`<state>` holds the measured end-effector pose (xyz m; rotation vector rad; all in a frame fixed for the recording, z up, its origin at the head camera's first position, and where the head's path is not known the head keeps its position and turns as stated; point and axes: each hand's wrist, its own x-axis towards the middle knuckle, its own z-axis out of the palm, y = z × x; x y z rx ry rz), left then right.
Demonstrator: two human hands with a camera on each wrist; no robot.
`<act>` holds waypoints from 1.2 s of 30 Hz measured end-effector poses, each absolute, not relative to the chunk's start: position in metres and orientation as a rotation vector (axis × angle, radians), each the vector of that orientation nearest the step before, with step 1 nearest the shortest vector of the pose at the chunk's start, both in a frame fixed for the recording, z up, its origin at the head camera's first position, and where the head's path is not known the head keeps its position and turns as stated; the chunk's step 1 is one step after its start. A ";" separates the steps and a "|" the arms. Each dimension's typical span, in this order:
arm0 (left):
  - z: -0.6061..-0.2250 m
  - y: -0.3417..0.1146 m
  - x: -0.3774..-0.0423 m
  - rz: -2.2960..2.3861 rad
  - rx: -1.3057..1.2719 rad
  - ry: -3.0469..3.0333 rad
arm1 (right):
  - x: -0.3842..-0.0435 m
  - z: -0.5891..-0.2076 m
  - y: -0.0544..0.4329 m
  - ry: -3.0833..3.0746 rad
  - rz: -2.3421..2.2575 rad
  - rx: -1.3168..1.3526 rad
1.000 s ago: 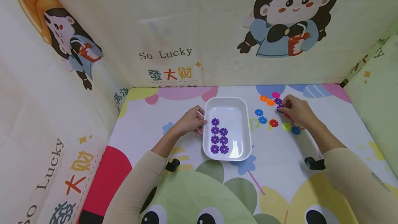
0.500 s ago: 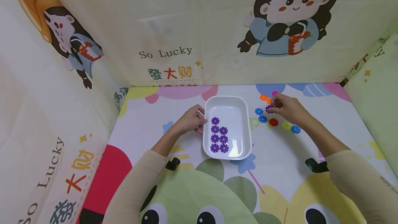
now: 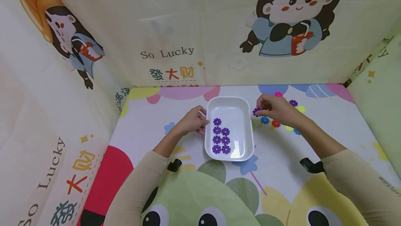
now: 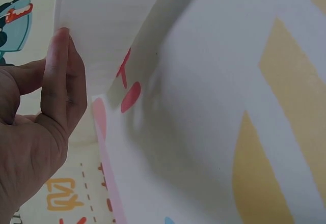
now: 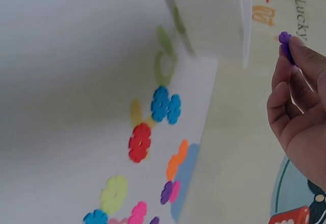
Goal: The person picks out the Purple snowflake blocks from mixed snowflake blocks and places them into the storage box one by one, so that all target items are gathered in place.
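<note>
A white rectangular tray (image 3: 241, 128) stands mid-table with several purple flower-shaped plastic pieces (image 3: 225, 140) lying in two columns on its left side. My left hand (image 3: 193, 121) grips the tray's left rim; the left wrist view shows its fingers (image 4: 63, 81) against the outer wall. Between thumb and fingertips my right hand (image 3: 277, 109) pinches a purple flower piece (image 3: 256, 111), raised just right of the tray. In the right wrist view this purple piece (image 5: 287, 48) is seen nearly edge-on, apart from the tray.
Right of the tray lie loose flower pieces: blue (image 3: 264, 120), red (image 3: 276, 123), pink (image 3: 278, 94), purple (image 3: 293, 103) and yellow-green (image 3: 301, 109). Orange pieces (image 5: 177, 160) show in the right wrist view. A printed cloth wall (image 3: 219, 69) rises behind the table.
My right hand has moved left from the loose pieces to beside the tray, carrying a purple flower piece. The left hand and the tray have stayed in place.
</note>
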<state>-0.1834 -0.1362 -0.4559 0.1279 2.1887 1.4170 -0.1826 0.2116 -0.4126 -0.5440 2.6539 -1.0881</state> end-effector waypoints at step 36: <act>-0.455 -0.137 -0.183 1.414 0.104 2.182 | -0.175 -0.441 0.113 2.185 -0.582 -0.926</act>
